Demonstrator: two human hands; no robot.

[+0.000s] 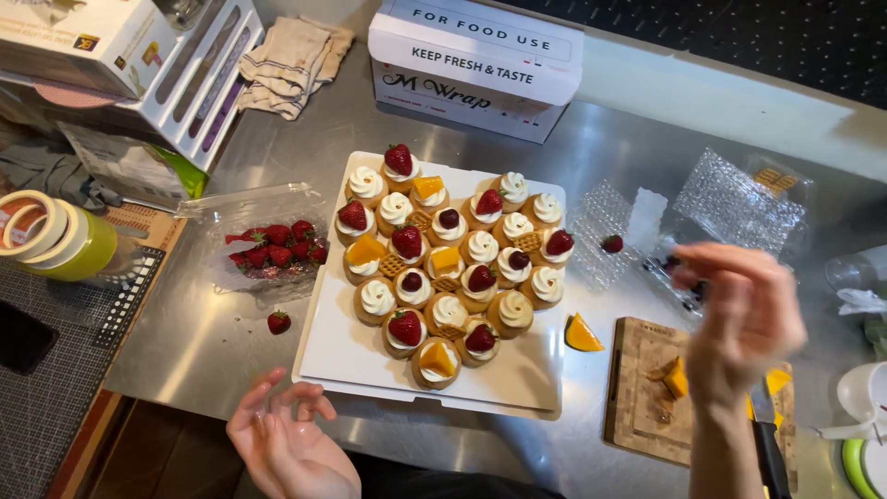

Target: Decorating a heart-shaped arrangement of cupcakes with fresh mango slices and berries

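Observation:
A white square board [351, 356] on the steel counter carries several small tarts [442, 268] topped with cream, strawberries, orange fruit wedges and dark berries. My left hand [282, 434] hovers palm up at the near edge, just below the board's front left corner, fingers apart and holding nothing. My right hand [744, 314] is raised over the wooden cutting board [647, 407], fingers loosely curled and spread; it is blurred, and I see nothing in it.
A clear punnet of strawberries [273, 245] sits left of the board, with one loose strawberry [278, 322] beside it. An orange wedge [582, 334] lies right of it. A knife [767, 434], empty clear plastic trays [735, 203], a wrap box [476, 69], tape rolls [51, 236] and a cloth [291, 60] surround them.

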